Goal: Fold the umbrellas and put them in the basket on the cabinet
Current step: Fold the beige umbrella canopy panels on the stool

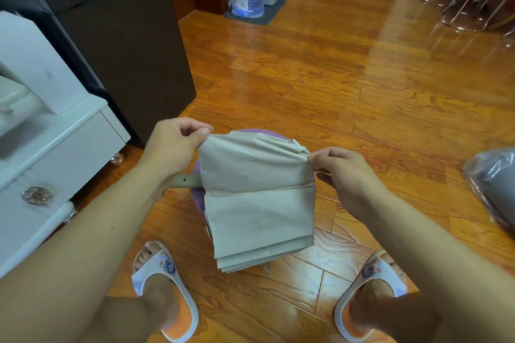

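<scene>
Both hands hold the beige umbrella (259, 198) up over a purple stool (252, 132), between the person's feet in slippers (164, 289) on the wood floor (320, 78). The left hand (172, 145) pinches the canopy's top left corner between thumb and forefinger; the right hand (345, 175) has its grip clenched on the bunched top right corner. The folded panels hang flat, and a strap (186, 181) sticks out to the left.

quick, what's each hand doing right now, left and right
Left hand: fingers pinching the upper left corner of the beige folded umbrella canopy.
Right hand: fingers pinching its bunched upper right corner.
</scene>
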`<state>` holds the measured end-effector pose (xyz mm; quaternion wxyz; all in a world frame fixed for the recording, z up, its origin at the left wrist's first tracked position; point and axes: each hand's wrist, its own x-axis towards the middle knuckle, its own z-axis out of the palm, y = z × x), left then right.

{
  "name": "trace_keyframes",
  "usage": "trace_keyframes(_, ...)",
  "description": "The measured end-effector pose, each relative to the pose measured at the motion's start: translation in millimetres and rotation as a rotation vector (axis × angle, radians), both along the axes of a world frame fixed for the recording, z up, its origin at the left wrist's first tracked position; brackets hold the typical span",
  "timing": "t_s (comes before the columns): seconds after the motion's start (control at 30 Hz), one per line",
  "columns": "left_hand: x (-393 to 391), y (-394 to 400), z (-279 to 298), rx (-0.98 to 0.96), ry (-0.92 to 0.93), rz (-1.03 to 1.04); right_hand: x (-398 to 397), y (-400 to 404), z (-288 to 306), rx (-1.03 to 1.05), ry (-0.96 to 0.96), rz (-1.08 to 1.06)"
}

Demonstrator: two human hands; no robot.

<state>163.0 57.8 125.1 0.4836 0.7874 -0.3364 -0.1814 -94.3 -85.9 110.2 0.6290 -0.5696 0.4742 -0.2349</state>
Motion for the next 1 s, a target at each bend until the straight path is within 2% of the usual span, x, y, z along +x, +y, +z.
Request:
trace_keyframes(0.1,-1.2,-1.4,-1.9,0.006,-0.027,0.026,0.8,6.5,-1.7,0.034,-0.117,-0.041)
trace_keyframes(0.23,-6.7,-1.4,1.4,-0.015,-0.043,0.012,4.1,9.6,-6.0,-0.044,-0.066,-0.059)
trace_keyframes(0.33,-9.9,1.1,4.8,-0.021,-0.046,-0.014,8.5,8.6,-5.0,-0.064,-0.120,-0.015)
trace_keyframes(0.53,-12.4,5.8,8.3,0.034,-0.070,-0.075,12.4,4.9,1.9,-0.414,0.048,0.060)
trace_keyframes(0.63,-11.8,5.8,7.2,0.122,-0.193,-0.109,11.3,2.5,1.9,-0.523,0.067,0.106)
trace_keyframes(0.73,-9.5,4.6,7.7,0.124,-0.224,-0.054,7.9,-1.1,-4.2,-0.513,0.033,0.054)
trace_keyframes(0.83,-13.1,3.6,9.1,0.135,-0.193,-0.106,5.4,-2.2,-6.2,-0.513,0.062,0.064)
trace_keyframes(1.0,-15.9,7.4,15.7,0.103,-0.186,-0.163,7.3,2.1,-2.4,-0.310,-0.059,0.107)
